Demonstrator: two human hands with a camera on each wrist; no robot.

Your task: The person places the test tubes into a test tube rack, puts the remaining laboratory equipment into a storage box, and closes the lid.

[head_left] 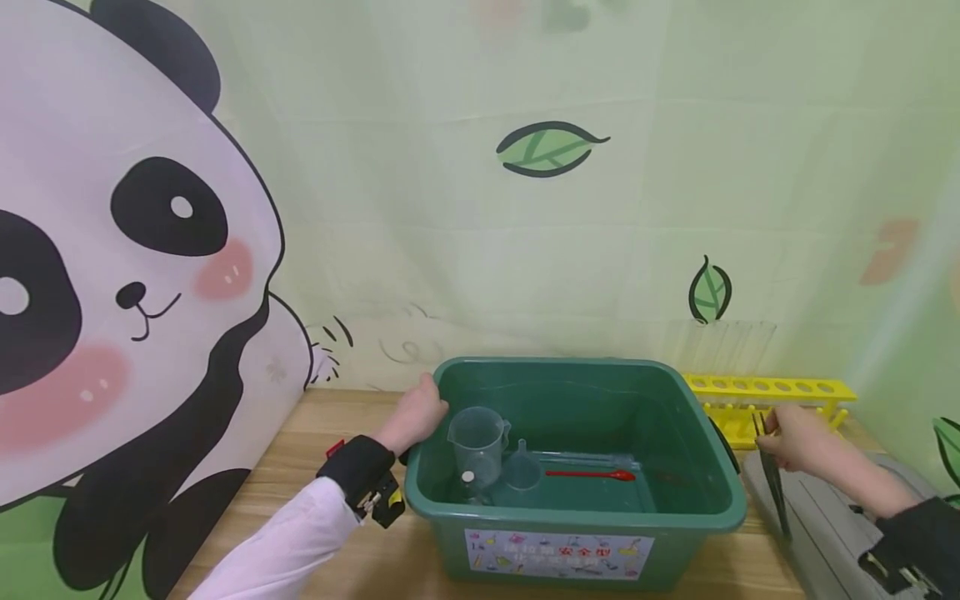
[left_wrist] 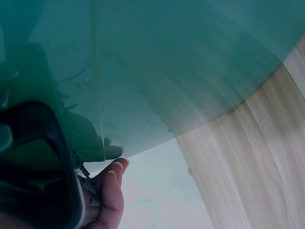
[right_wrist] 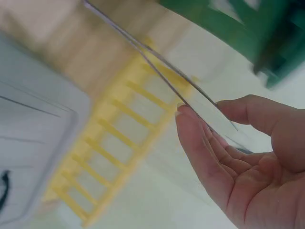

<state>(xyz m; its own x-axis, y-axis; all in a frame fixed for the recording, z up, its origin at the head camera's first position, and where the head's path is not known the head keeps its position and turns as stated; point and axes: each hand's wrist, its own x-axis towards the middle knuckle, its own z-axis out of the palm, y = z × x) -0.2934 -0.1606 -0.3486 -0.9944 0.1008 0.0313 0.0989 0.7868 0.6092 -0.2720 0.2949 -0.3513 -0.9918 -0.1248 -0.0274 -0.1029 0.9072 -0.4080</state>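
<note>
My left hand (head_left: 417, 410) grips the left end of a green plastic tub (head_left: 581, 518); its curled fingers (left_wrist: 112, 191) show beside the tub wall in the left wrist view. Inside the tub are a clear measuring beaker (head_left: 477, 446), a clear funnel (head_left: 522, 471), a red spoon (head_left: 596, 474) and a small bottle with a white cap (head_left: 468, 478). Over to the right, my right hand (head_left: 806, 442) pinches a pair of metal tweezers (right_wrist: 162, 67) near their spread ends. Their joined end points down in the head view, away from the hand.
A yellow test tube rack (head_left: 768, 387) with several clear tubes (head_left: 723, 348) stands behind the right hand. A grey panel with dark lines (head_left: 817, 517) lies on the wooden table (head_left: 288, 467) at the right. A panda-printed cloth (head_left: 465, 250) hangs behind.
</note>
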